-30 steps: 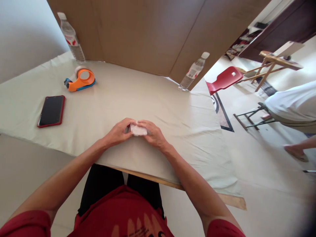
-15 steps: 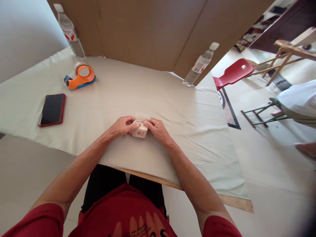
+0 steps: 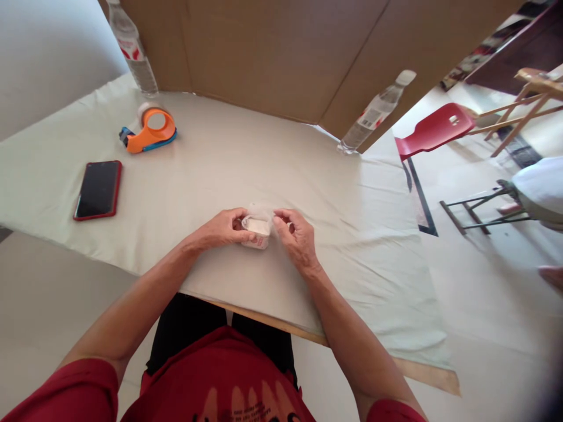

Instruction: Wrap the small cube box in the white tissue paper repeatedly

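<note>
A small pale box [image 3: 257,241] with reddish print on its front side stands on the cloth near the table's front edge. My left hand [image 3: 225,227] grips it from the left, thumb across the front and fingers around the side. Thin see-through plastic film [image 3: 261,210] sticks up around the box's top and back. At its right edge, my right hand [image 3: 297,235] is closed in a pinch on the film, a little apart from the box. Some fingertips of both hands are hidden.
A phone [image 3: 98,190] in a red case and an orange tape dispenser [image 3: 149,132] lie at the left. Two water bottles [image 3: 136,58] stand against the cardboard panel [image 3: 272,53]. Off the table's right side are a red chair [image 3: 435,130] and a seated person [image 3: 543,184].
My right hand has left the box's top edge and shifted right with its fingers on the film. The left hand still grips the box. The view has turned slightly left.
</note>
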Motion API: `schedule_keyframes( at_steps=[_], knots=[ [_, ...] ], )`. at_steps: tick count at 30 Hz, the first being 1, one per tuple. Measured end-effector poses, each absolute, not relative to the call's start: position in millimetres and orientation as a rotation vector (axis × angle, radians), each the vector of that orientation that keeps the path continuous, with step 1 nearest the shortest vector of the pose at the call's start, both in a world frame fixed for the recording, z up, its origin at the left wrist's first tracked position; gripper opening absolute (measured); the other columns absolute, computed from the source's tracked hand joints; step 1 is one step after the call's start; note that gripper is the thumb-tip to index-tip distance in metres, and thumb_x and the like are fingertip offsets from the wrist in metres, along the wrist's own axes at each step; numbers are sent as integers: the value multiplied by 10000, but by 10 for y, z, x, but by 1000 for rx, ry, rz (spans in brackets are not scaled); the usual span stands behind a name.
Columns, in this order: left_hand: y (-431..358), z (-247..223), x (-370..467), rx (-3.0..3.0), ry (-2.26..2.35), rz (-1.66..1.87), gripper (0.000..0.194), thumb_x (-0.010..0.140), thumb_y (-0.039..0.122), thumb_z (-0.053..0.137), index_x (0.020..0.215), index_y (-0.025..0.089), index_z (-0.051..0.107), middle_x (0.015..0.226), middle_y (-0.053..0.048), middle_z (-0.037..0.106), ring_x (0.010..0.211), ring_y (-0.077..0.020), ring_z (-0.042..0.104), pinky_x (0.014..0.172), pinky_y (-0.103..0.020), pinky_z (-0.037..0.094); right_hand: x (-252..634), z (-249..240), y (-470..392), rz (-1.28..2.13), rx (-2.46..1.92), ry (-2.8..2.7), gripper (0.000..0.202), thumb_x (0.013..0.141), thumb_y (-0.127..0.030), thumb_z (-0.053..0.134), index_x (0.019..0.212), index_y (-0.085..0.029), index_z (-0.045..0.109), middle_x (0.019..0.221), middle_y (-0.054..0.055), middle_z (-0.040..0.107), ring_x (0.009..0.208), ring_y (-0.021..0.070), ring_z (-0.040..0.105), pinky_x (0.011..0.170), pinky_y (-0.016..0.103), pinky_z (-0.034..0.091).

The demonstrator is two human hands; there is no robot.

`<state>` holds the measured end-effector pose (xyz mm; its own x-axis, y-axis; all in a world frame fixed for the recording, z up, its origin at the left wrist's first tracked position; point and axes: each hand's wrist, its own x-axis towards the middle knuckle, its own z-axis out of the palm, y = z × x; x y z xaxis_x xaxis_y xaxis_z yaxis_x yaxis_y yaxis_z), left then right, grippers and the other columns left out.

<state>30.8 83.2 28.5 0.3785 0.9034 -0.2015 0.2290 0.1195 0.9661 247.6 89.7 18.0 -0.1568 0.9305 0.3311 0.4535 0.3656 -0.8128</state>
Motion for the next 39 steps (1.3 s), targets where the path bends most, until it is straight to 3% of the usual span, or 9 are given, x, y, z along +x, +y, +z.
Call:
schedule_keyframes(
  at_steps=[7,11,16,19,22,26,32,39],
  knots=[
    [822,291,284,1446,1111,666,492,705,409,767,1097,142,636,793,5,605,682,-131,541,609,-244,412,2399,178,881,786,-1202,-1970,316,904,-399,580,1120,-220,724,1063,76,758,804,198,652,776,350,529],
    [825,278,283,1423,1063,672,502,716,406,774,1125,150,635,864,-15,636,743,-145,580,661,-257,450,2407,219,923,968,-1184,-2000,331,903,-377,560,1125,-205,737,1027,68,767,769,182,649,734,329,522],
    [842,239,287,1328,1026,691,527,698,396,799,1131,143,634,946,-44,677,828,-176,640,749,-292,501,2394,260,929,1093,-1212,-1958,324,890,-392,571,1082,-195,741,816,25,724,640,150,591,637,293,487],
    [844,251,290,1296,1022,698,532,695,393,808,1130,143,632,982,-54,700,863,-191,663,777,-303,508,2417,257,930,996,-1248,-1866,318,883,-427,596,1063,-199,727,882,34,729,604,129,557,627,290,489],
    [839,287,298,1276,1033,693,515,685,370,809,1116,146,638,994,-54,712,882,-198,672,791,-303,506,2473,223,974,870,-1308,-1735,393,864,-474,619,1120,-184,689,1061,86,723,702,147,595,684,307,517],
    [833,319,316,1263,1031,701,514,662,368,819,1095,151,645,983,-48,707,888,-197,665,793,-301,508,2498,142,1053,1133,-1259,-1679,605,841,-557,646,1302,-169,595,1224,146,678,993,223,659,794,341,558],
    [833,321,310,1312,1125,690,497,689,445,785,1069,144,672,856,-28,689,727,-159,617,620,-252,448,2437,119,1020,1343,-1186,-1713,764,741,-567,766,1358,-168,555,1129,113,716,936,233,692,807,374,578],
    [807,333,316,1383,1181,647,433,735,463,720,1027,144,703,796,-25,688,687,-159,607,604,-259,448,2448,192,948,1384,-1174,-1782,677,721,-455,791,1294,-165,577,961,64,724,819,202,687,733,343,563]
  ],
)
